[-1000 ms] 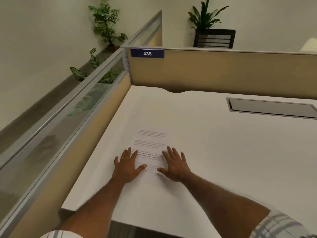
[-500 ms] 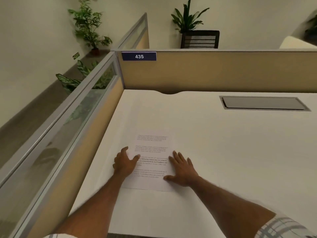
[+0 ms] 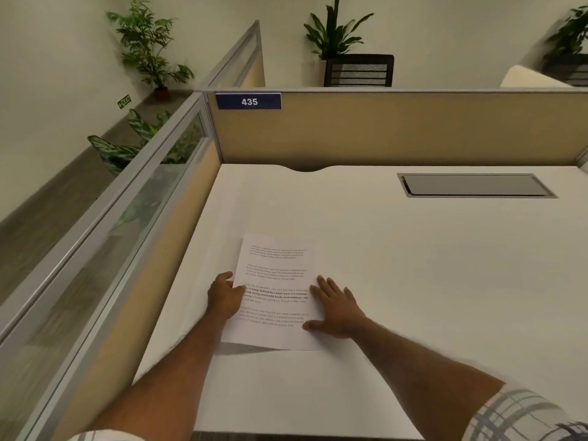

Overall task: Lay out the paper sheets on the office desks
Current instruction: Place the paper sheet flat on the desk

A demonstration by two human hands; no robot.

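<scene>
One printed paper sheet (image 3: 280, 272) lies on the white desk (image 3: 413, 265), near its left side. My left hand (image 3: 224, 297) is at the sheet's left edge, fingers curled and thumb on top, pinching that edge. The sheet's near left corner is slightly raised, with a shadow under it. My right hand (image 3: 337, 308) lies flat with straight fingers on the sheet's right edge and the desk beside it.
A tan partition (image 3: 397, 128) with a blue "435" label (image 3: 248, 101) closes the desk's far side, and a glazed partition (image 3: 133, 198) runs along its left. A grey cable hatch (image 3: 475, 185) sits in the desk at far right. Potted plants (image 3: 337, 33) and a chair stand beyond.
Both hands moved apart from the sheet's middle to its side edges. My left hand's fingers curled onto the left edge. More of the printed text is now uncovered.
</scene>
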